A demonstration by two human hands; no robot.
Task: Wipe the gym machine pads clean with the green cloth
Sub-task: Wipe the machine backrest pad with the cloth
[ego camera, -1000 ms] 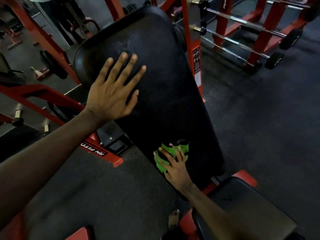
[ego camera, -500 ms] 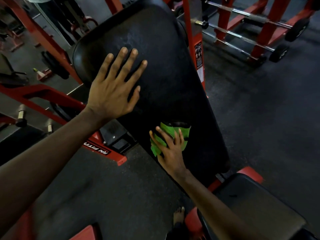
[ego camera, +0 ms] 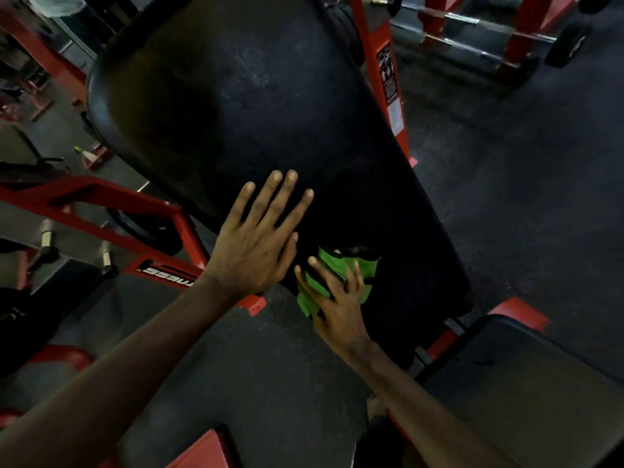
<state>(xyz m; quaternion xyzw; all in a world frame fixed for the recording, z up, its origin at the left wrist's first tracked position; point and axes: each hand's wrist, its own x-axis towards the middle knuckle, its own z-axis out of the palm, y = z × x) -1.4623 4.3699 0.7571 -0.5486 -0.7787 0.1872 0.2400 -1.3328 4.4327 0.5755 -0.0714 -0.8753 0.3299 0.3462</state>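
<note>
Head view: green cloth (ego camera: 363,270) sits bunched low on the black back pad (ego camera: 270,113), near its left edge, under the right hand (ego camera: 337,309). Fingers are splayed and pressing it down, not fisted. Pad's long axis runs from the seat pad (ego camera: 523,376) at lower right up and away. Most of its surface lies ahead of the cloth, so the next stroke likely goes up that axis. Left hand (ego camera: 256,244) is just left of the cloth, palm flat, fingers straight and spread, bracing the pad edge. Red frame (ego camera: 388,79) stands behind.
</note>
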